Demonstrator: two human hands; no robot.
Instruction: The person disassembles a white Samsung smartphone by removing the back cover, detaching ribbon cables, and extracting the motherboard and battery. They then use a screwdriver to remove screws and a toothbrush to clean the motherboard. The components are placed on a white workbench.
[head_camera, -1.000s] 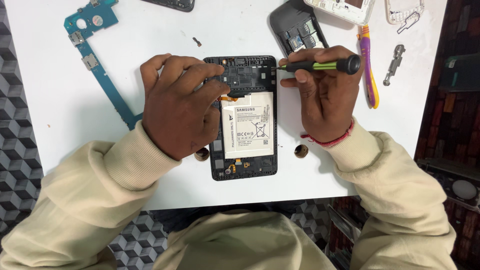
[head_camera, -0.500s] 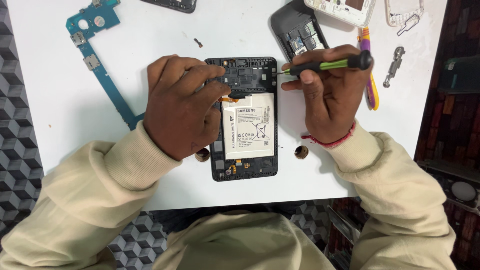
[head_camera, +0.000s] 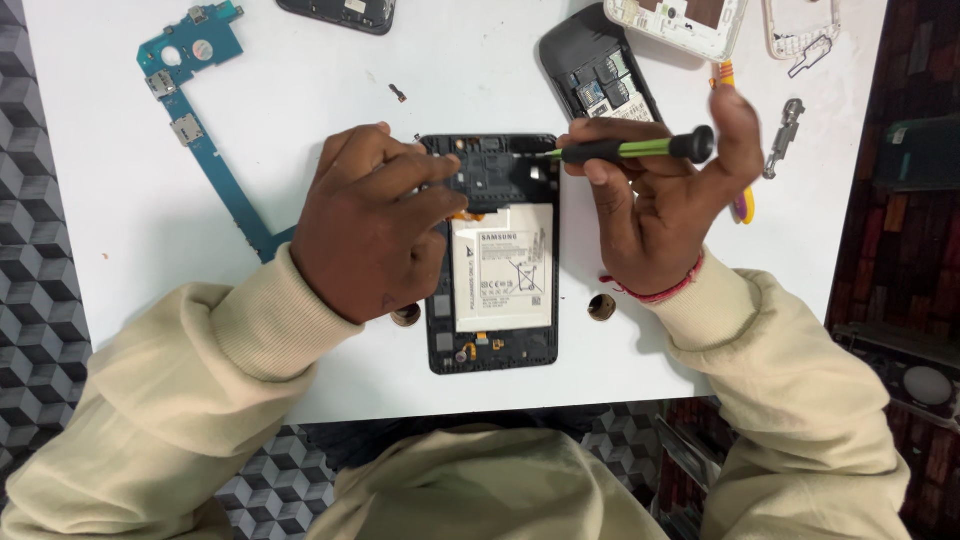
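Note:
An opened black tablet (head_camera: 492, 345) lies in the middle of the white table (head_camera: 300, 120), its white battery (head_camera: 502, 265) exposed. My left hand (head_camera: 372, 232) rests on the tablet's left edge, fingers pressing on the upper inner frame. My right hand (head_camera: 660, 205) holds a black and green screwdriver (head_camera: 630, 150) level, its tip at the tablet's top right corner.
A blue L-shaped circuit board (head_camera: 200, 120) lies at the left. A dark phone shell (head_camera: 595, 70), a white phone frame (head_camera: 690, 22), a small metal part (head_camera: 782, 135) and a yellow and purple tool (head_camera: 742, 205) sit at the back right. Two small round pieces (head_camera: 601, 307) flank the tablet.
My right hand has shifted the screwdriver slightly up and left along the tablet's top right corner. My left hand keeps its place on the tablet.

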